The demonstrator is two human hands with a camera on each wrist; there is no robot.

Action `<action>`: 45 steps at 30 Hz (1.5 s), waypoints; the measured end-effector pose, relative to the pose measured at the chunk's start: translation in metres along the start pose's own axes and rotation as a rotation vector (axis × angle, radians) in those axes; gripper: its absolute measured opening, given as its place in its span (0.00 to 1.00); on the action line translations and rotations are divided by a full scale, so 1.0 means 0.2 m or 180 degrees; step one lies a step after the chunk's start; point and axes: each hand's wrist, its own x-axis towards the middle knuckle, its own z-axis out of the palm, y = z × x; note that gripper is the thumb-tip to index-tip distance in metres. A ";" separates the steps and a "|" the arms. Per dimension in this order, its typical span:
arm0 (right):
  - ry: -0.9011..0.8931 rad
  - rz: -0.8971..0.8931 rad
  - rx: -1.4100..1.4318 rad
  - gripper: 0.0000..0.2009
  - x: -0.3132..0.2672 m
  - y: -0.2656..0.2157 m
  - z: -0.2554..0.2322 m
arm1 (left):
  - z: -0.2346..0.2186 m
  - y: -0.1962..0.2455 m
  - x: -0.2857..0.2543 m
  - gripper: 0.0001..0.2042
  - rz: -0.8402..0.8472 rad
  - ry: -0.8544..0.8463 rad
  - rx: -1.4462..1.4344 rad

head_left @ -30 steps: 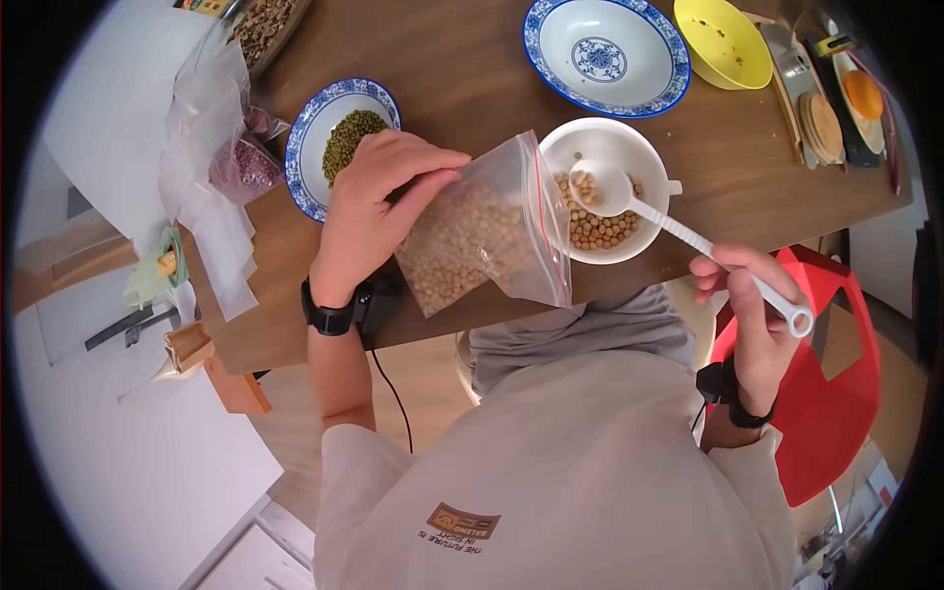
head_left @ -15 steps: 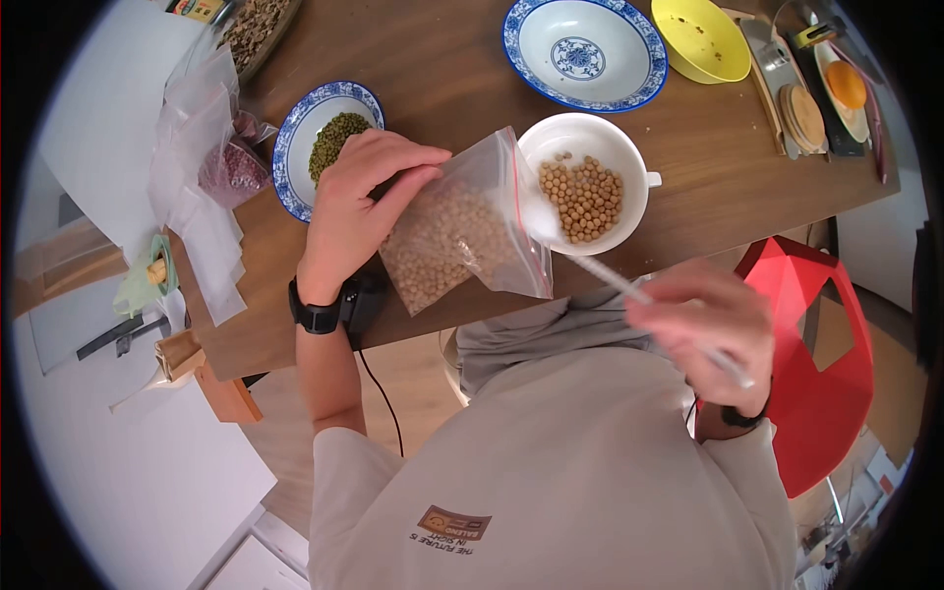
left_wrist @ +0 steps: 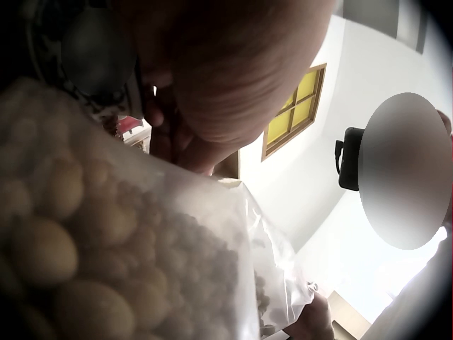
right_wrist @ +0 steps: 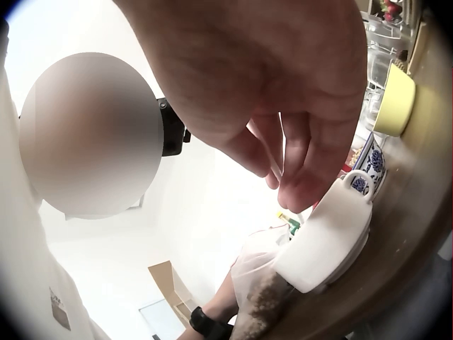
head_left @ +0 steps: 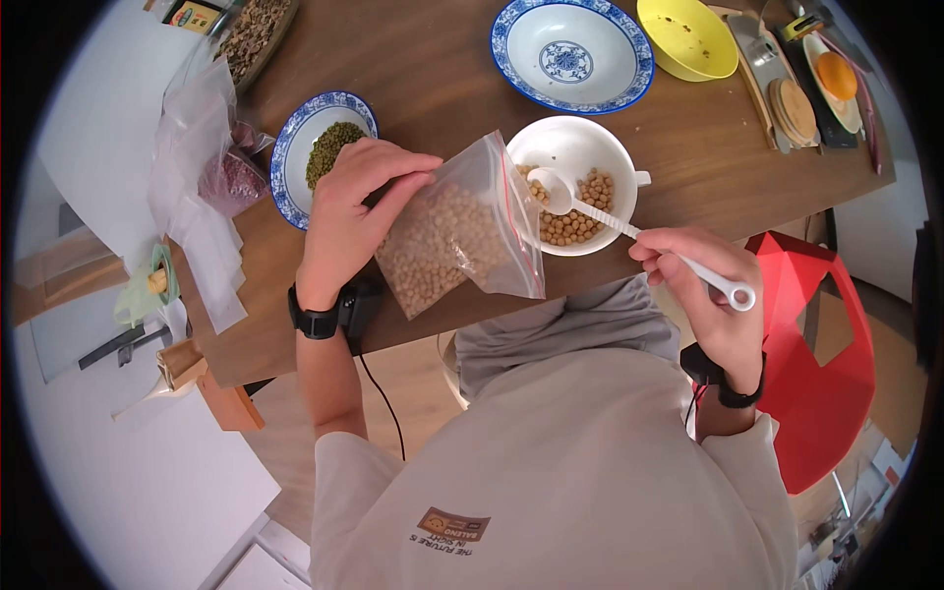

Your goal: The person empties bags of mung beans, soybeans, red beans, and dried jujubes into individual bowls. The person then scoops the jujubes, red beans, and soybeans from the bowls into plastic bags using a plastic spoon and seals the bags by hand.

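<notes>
A clear zip bag (head_left: 442, 236) of round tan dried beans lies at the table's front edge, its mouth turned toward a white handled bowl (head_left: 582, 146). My left hand (head_left: 349, 211) pinches the bag's upper edge between thumb and fingers. With my right hand (head_left: 703, 280) I grip the handle of a white plastic spoon (head_left: 554, 192). Its head is over the bowl beside the bag's mouth, with some beans at its left side. More tan beans (head_left: 570, 228) cover the bowl's bottom. In the right wrist view my fingers hide most of the spoon.
Left of the bag, a blue-and-white dish (head_left: 288, 167) holds green beans. Bags with dark red beans (head_left: 233, 184) lie beyond it. Behind the bowl stand a blue-and-white plate (head_left: 570, 88) and a yellow bowl (head_left: 693, 39). A red chair (head_left: 816, 383) is at the right.
The spoon went left to the bag's mouth half a second ago, and its head is now back over the white bowl. My left hand keeps its pinch on the bag.
</notes>
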 end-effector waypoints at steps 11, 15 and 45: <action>0.0289 -0.0240 0.0693 0.12 -0.07 -0.12 -0.02 | 0.01 -0.01 0.00 0.08 0.0126 0.0093 -0.0034; -0.0713 -0.0863 -0.0259 0.15 0.00 -0.13 0.02 | 0.00 -0.01 0.00 0.09 0.0036 -0.0017 -0.0016; 0.0464 -0.0093 0.0568 0.10 -0.06 -0.06 -0.05 | 0.01 -0.01 0.00 0.08 0.0072 0.0108 -0.0025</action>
